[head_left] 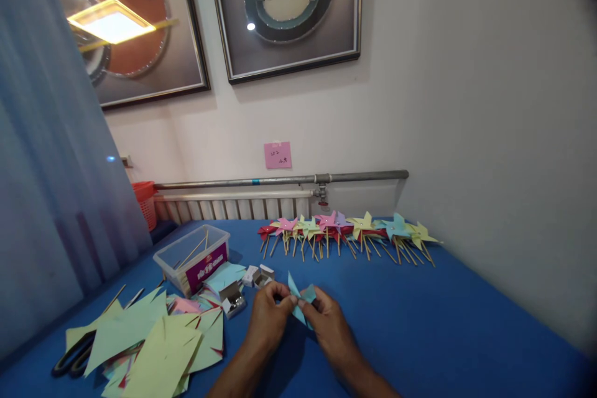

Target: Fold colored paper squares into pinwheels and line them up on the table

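Observation:
A light blue paper pinwheel point(295, 288), partly folded, is pinched between both hands above the blue tabletop. My left hand point(270, 314) has thumb and fingers closed at its centre from the left. From the right, my right hand point(326, 317) grips the paper with thumb and fingers. Whether a pin sits between the fingertips is hidden. Just left of my left hand stand small open boxes, one grey-white box point(232, 300) with shiny bits inside and another box point(262, 275) behind it.
Cut paper sheets point(161, 354) pile at the left over black-handled scissors point(74, 353). A clear plastic bin point(180, 261) holds thin sticks. Finished pinwheels point(326, 221) on sticks lie along the table's back. Behind are a radiator point(233, 206) and a red basket point(147, 208).

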Motion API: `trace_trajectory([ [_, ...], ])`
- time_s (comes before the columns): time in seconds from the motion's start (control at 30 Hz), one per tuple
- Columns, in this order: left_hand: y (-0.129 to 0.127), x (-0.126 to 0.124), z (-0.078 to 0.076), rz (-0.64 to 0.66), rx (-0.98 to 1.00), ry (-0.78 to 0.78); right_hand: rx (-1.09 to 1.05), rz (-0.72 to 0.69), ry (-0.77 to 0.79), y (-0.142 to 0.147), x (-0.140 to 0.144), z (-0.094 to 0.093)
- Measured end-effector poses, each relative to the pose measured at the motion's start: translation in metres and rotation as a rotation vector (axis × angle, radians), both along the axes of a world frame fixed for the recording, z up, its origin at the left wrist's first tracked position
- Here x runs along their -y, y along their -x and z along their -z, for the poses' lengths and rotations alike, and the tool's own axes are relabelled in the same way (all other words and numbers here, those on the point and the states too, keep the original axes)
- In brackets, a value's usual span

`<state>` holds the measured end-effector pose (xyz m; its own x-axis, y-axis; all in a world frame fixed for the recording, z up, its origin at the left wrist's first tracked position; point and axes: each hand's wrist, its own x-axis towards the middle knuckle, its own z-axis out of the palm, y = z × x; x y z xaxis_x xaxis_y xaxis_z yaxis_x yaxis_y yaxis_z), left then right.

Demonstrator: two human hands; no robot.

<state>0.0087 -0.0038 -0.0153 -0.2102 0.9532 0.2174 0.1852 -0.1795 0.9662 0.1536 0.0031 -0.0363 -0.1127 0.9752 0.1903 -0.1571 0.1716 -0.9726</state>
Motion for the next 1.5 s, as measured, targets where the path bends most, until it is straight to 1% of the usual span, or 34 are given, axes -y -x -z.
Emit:
trace_trajectory([
  [0.1,0.000,-0.001,0.000,-0.024,0.041,0.005,-0.047,-0.048,0.010,0.000,0.001,-0.004],
  [0.2,-0.001,-0.002,0.001,-0.012,0.098,0.030,-0.097,-0.071,0.035,0.001,0.000,-0.005],
  [0.37,0.001,-0.005,0.001,0.073,0.216,0.106,-0.145,-0.071,0.059,0.001,-0.003,-0.003],
  [0.5,0.005,-0.007,0.006,0.164,0.288,0.185,-0.132,-0.064,0.053,0.000,-0.003,-0.002],
  [0.63,0.006,-0.008,0.012,0.188,0.341,0.203,-0.119,-0.070,0.058,0.000,-0.003,-0.002],
  [0.73,0.006,-0.009,0.012,0.144,0.304,0.203,-0.105,-0.077,0.062,0.000,-0.003,-0.003],
  [0.83,0.005,-0.009,0.007,0.108,0.236,0.200,-0.091,-0.084,0.078,-0.001,-0.004,-0.002],
  [1.0,0.005,-0.005,-0.002,0.158,0.192,0.177,-0.103,-0.077,0.126,-0.001,-0.004,0.003],
  [1.1,0.003,-0.004,0.001,0.156,0.230,0.161,-0.137,-0.060,0.167,-0.002,-0.003,0.007],
  [1.2,-0.001,-0.004,0.007,0.134,0.320,0.179,-0.139,-0.047,0.172,-0.002,-0.003,0.009],
  [1.27,-0.002,-0.004,0.009,0.155,0.378,0.196,-0.139,-0.058,0.164,-0.002,-0.003,0.009],
  [1.37,-0.001,-0.005,0.009,0.202,0.445,0.174,-0.156,-0.087,0.167,-0.002,-0.003,0.005],
  [1.5,0.001,-0.005,0.007,0.235,0.468,0.142,-0.175,-0.100,0.165,0.000,-0.002,0.001],
])
